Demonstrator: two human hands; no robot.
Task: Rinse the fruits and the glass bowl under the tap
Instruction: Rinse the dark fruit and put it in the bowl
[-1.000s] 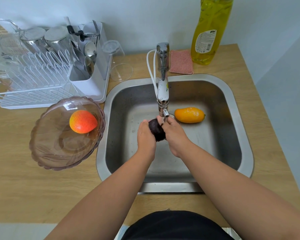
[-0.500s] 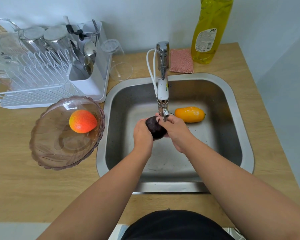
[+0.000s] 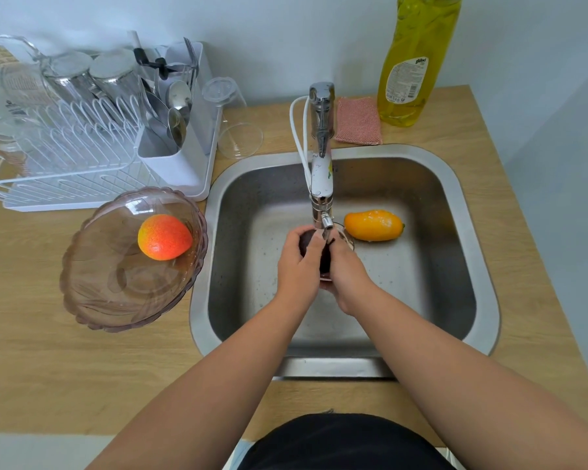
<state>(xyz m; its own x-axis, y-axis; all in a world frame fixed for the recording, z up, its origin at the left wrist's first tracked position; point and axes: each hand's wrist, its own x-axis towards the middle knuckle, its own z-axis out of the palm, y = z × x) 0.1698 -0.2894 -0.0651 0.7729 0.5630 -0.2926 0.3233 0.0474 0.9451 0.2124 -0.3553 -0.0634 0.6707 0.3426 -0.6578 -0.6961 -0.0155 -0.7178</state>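
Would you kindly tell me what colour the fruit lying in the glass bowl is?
The round fruit is orange-red blending to yellow, finely speckled; the head view shows it.

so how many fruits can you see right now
3. A red-orange fruit lies in the glass bowl on the counter, an orange mango lies in the sink, and a dark fruit is held in both hands under the tap.

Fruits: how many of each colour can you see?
Red-orange fruit, in the glass bowl: 1
Orange-yellow fruit, in the sink: 1
Dark fruit, between left hand and right hand: 1
Total: 3
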